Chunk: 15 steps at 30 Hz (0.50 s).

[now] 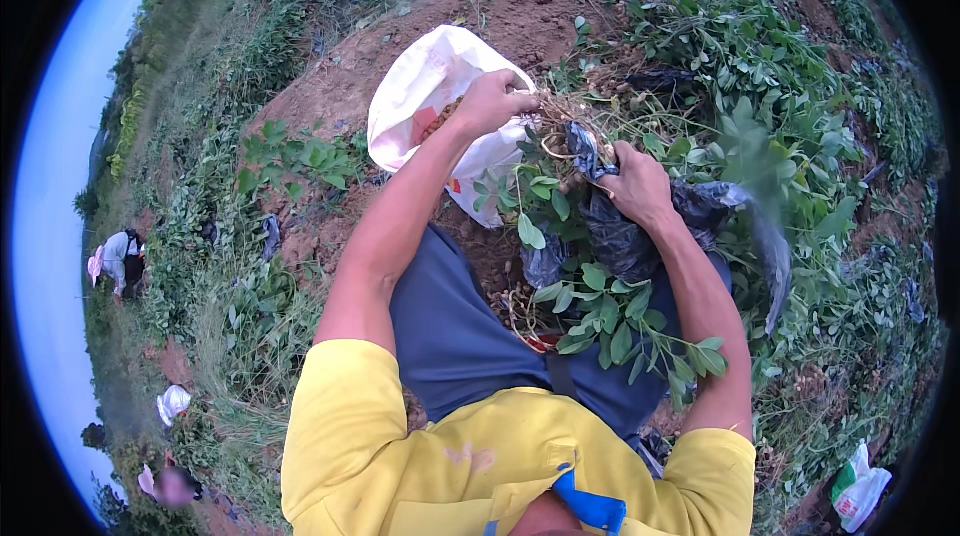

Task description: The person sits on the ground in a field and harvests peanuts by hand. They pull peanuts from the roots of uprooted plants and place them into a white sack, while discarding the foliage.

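Note:
My left hand is at the right rim of an open white woven sack, its fingers closed at the roots of an uprooted peanut plant. Peanuts lie inside the sack. Lower right, my right hand grips the plant's stems together with a strip of dark plastic film. More black film hangs under that hand, over my legs. Leafy stems spread across my lap. What my left fingertips pinch is partly hidden by the roots.
Pulled peanut plants heap up at the right, over reddish soil. A green and white sack lies lower right, a white bag far left. One person bends at the far left; another person is lower left.

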Each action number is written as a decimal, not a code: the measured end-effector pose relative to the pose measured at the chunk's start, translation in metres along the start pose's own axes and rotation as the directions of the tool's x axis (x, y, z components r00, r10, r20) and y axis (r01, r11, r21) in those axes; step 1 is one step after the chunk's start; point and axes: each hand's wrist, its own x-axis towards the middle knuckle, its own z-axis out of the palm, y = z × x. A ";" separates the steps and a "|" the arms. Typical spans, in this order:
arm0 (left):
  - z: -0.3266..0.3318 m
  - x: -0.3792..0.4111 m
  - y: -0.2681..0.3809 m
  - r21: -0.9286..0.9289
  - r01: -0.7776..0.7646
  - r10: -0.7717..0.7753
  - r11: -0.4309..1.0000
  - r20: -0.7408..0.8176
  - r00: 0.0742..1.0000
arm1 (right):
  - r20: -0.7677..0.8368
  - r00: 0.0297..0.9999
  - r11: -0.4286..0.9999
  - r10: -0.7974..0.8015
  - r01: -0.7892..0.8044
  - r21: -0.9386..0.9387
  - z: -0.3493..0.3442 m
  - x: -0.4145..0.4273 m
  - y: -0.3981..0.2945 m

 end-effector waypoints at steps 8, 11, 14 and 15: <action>-0.076 0.001 -0.098 -0.038 0.276 -0.260 0.960 -0.479 0.838 | -0.035 0.999 0.998 0.022 -0.020 0.052 -0.006 -0.004 0.005; -0.064 -0.010 -0.102 0.583 0.088 0.316 0.808 -0.555 0.770 | -0.036 0.999 1.000 0.020 -0.019 0.024 -0.002 0.003 0.004; -0.020 -0.011 0.009 0.194 -0.327 0.378 0.925 -0.368 0.850 | -0.035 0.999 0.998 0.041 -0.042 -0.039 0.004 0.005 0.006; 0.004 -0.020 0.035 -0.044 -0.385 0.368 0.922 -0.215 0.905 | -0.036 0.999 0.997 0.038 -0.040 -0.063 0.006 0.006 0.004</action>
